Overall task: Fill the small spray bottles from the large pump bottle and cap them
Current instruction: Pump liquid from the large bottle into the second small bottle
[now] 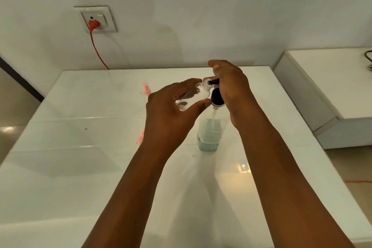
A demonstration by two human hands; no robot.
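Left hand (171,104): you grip small bottle (193,96), tilted, mouth at spout.
Right hand (229,84): you press pump (217,96) on big bottle (209,133).
Progress: mid-fill, uncapped; pink caps (146,88) on table (80,147) waiting.

No text, label or number can be read anywhere
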